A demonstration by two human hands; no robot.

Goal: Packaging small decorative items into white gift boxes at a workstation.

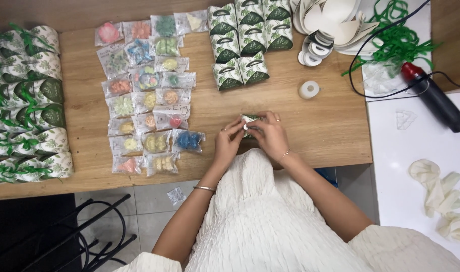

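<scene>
Right now, from the head camera, I look straight down on a wooden tabletop (310, 131) and see both hands meeting over its near edge. My left hand (228, 142) and right hand (271, 135) close together on a small leaf-print gift box (250, 121), white with green foliage, which sits between the fingertips just above the tabletop. The fingers (238, 124) of the left hand pinch its left side, narrow and curled; the fingers of the right hand wrap its right side and top, so most of the box is hidden. Both hands are holding it. A thin bracelet (204, 188) rings the left forearm.

To the left of the hands I see rows of small clear packets (146, 100), each holding a coloured shaped piece, pink, orange, green, yellow and blue. Beyond them, at the far left edge, finished leaf-print boxes tied with green ribbon (25, 106) lie packed side by side. At the top, more folded leaf-print boxes (247, 38) stand in rows, untied. A white tape roll (309, 89) lies well apart from the hands, up and to the right. Further right I see a stack of white card cut-outs (330, 22), a tangle of green ribbon (399, 40), and a black and red glue gun (434, 98) with its cord on a white surface. Crumpled pale gloves (439, 189) rest at the lower right.
</scene>
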